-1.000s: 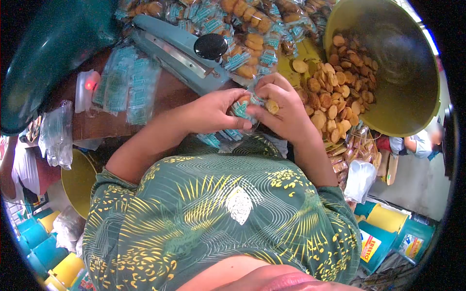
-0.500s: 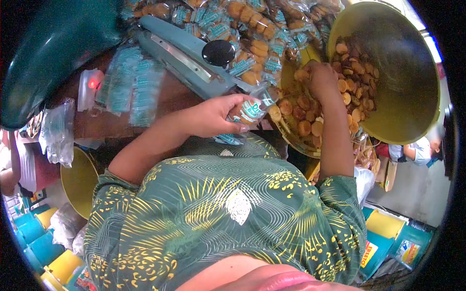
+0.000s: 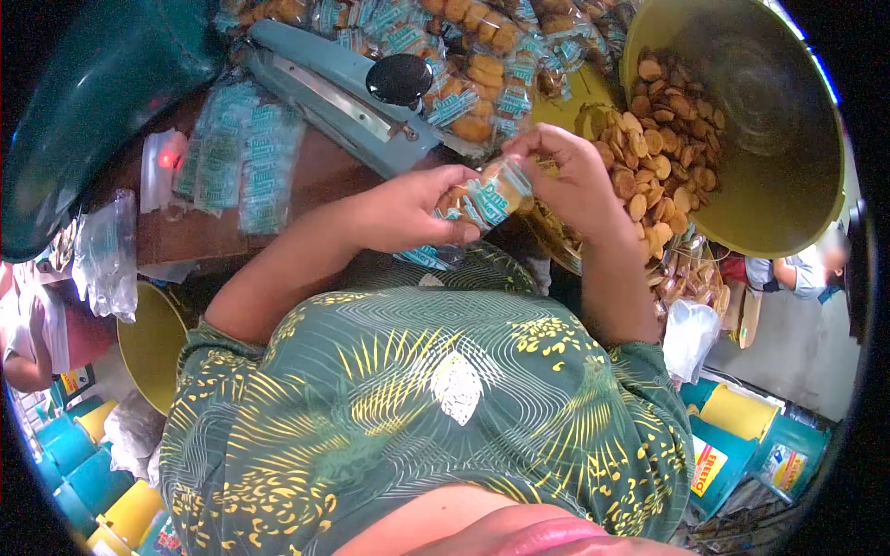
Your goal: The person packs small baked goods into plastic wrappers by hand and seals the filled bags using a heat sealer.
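Your left hand (image 3: pixel 399 213) curls narrow around one end of the printed packet (image 3: pixel 491 197), and your right hand (image 3: pixel 570 176) seems to pinch the other end, so the packet hangs between them in front of your chest, slanting away from you toward the right. Biscuits (image 3: pixel 456 199) show through the clear film near your left fingers; whether your right fingertips also hold a loose one is hard to tell, as film and knuckles cover them. For this step a light left grip looks best: firm enough that the packet cannot twist, soft enough that nothing inside cracks. Let the right thumb and finger do the fine work, drawing the film straight rather than tugging it sideways, since thin plastic like this probably creases or splits easily. Check through the clear parts that the biscuits lie in line and none is wedged across. Mind the near end of the blue sealer (image 3: pixel 348 93), with its black knob (image 3: pixel 399 81), close beyond your left knuckles on the brown table (image 3: pixel 320 176). Watch your right forearm too: it passes near the loose biscuits (image 3: pixel 649 153) heaped by the yellow tub (image 3: pixel 769 139), and a careless swing could scatter some
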The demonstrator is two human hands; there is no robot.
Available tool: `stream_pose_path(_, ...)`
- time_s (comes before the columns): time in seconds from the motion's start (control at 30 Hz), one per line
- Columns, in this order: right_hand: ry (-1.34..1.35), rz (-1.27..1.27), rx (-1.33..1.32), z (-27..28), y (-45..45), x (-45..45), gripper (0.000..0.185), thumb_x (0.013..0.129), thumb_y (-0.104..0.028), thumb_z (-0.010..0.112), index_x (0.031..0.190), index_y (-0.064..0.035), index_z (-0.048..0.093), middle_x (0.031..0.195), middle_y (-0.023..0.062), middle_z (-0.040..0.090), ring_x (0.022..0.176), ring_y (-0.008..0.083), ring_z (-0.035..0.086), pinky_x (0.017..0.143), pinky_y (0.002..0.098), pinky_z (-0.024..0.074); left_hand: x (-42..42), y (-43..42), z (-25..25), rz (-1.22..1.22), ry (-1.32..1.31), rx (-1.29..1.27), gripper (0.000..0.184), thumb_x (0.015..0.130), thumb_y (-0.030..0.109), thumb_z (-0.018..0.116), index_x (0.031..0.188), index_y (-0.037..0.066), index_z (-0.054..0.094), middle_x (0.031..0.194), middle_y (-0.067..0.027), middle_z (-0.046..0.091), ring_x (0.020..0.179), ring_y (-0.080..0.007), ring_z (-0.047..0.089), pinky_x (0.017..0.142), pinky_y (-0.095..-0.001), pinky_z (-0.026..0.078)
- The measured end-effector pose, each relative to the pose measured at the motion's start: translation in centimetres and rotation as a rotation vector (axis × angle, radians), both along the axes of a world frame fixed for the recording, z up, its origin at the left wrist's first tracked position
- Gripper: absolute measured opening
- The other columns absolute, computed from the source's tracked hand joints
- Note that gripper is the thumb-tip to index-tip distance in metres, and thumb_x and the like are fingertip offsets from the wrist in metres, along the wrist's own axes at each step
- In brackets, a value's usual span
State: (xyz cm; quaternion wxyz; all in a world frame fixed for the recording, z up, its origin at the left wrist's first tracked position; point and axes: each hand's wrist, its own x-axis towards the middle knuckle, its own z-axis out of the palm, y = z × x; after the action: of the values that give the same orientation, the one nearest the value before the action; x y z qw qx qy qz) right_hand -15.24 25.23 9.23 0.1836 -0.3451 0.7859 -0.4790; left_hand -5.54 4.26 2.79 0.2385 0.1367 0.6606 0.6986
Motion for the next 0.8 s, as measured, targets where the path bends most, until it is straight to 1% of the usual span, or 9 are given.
stream_pose_path(0.03,-0.039,-0.051,-0.021,-0.5,-0.3,0.4,0.027,0.082,-0.018,0.074,0.099,0.002,0.065,0.088,0.0124,0.065,0.088,0.0269,0.063,0.081,0.0354,0.0502,0.2,0.0,-0.2,0.03,-0.019,0.036,0.055,0.086,0.02,0.075,0.13,0.002,0.046,0.115,-0.0043,0.059,0.106,-0.0122,0.055,0.094,-0.0304,0.045)
stream_pose_path(0.13,0.347,0.078,-0.161,-1.7,-1.2,0.5,0.034,0.082,-0.023,0.075,0.103,0.0017,0.064,0.098,0.0153,0.064,0.094,0.0291,0.062,0.081,0.0375,0.0508,0.5,-0.1,0.0,0.12,-0.065,0.144,0.053,0.087,0.022,0.074,0.128,0.002,0.047,0.111,-0.0038,0.061,0.102,-0.0112,0.056,0.09,-0.0288,0.046)
stream_pose_path(0.17,0.424,0.065,-0.089,-0.9,-1.4,1.5,0.034,0.082,-0.024,0.075,0.103,0.0003,0.064,0.104,0.0171,0.061,0.098,0.0314,0.061,0.082,0.0392,0.0508,0.7,0.0,0.7,0.16,-0.082,0.183,0.053,0.087,0.022,0.074,0.128,0.002,0.048,0.111,-0.0031,0.06,0.103,-0.0111,0.056,0.091,-0.0286,0.046)
stream_pose_path(0.4,0.367,-0.017,-0.222,-2.5,-1.9,2.5,0.023,0.083,-0.019,0.073,0.094,-0.0006,0.064,0.098,0.0158,0.06,0.089,0.0321,0.06,0.076,0.0398,0.0501,1.2,0.6,1.0,0.128,-0.17,0.263,0.061,0.088,0.018,0.073,0.137,0.003,0.04,0.122,-0.0042,0.057,0.108,-0.0118,0.056,0.095,-0.03,0.046)
stream_pose_path(0.53,0.348,-0.171,-0.171,-2.3,-1.8,3.1,0.017,0.083,-0.018,0.073,0.086,-0.0027,0.065,0.082,0.0149,0.062,0.08,0.0331,0.06,0.073,0.0394,0.0494,1.3,0.5,1.9,0.104,-0.236,0.258,0.064,0.086,0.023,0.074,0.138,0.004,0.041,0.12,-0.005,0.06,0.109,-0.015,0.058,0.096,-0.0327,0.046)
stream_pose_path(0.57,0.405,-0.15,-0.18,-2.2,-1.7,3.0,0.017,0.082,-0.018,0.073,0.086,-0.003,0.066,0.081,0.0146,0.063,0.08,0.0333,0.061,0.074,0.0399,0.0495,1.3,0.4,1.9,0.095,-0.261,0.246,0.066,0.085,0.027,0.075,0.138,0.005,0.041,0.119,-0.0053,0.061,0.109,-0.0163,0.059,0.096,-0.0339,0.046)
stream_pose_path(0.63,0.515,-0.106,-0.202,-2.0,-0.9,2.5,0.016,0.082,-0.018,0.072,0.088,-0.0037,0.066,0.08,0.0141,0.064,0.08,0.0338,0.062,0.075,0.0408,0.0498,1.3,0.5,1.8,0.066,-0.315,0.329,0.061,0.087,0.02,0.073,0.136,0.004,0.042,0.117,-0.0053,0.061,0.108,-0.0146,0.059,0.097,-0.0319,0.046)
stream_pose_path(0.73,0.881,-0.064,0.127,0.4,2.0,-0.1,0.019,0.081,-0.015,0.07,0.097,-0.0051,0.068,0.088,0.0155,0.066,0.083,0.0358,0.062,0.08,0.044,0.0505,1.5,0.4,2.9,0.099,-0.312,0.289,0.056,0.087,0.017,0.073,0.134,0.003,0.044,0.118,-0.0055,0.061,0.108,-0.0142,0.059,0.098,-0.0315,0.045)
stream_pose_path(0.8,0.789,-0.161,0.6,-0.2,5.3,-1.6,0.029,0.08,-0.009,0.067,0.109,-0.0119,0.069,0.116,0.0091,0.064,0.115,0.0312,0.054,0.103,0.0436,0.0389,1.7,0.2,3.2,0.125,-0.283,0.254,0.059,0.087,0.019,0.072,0.136,0.004,0.043,0.119,-0.0058,0.062,0.109,-0.0152,0.059,0.099,-0.0324,0.044)
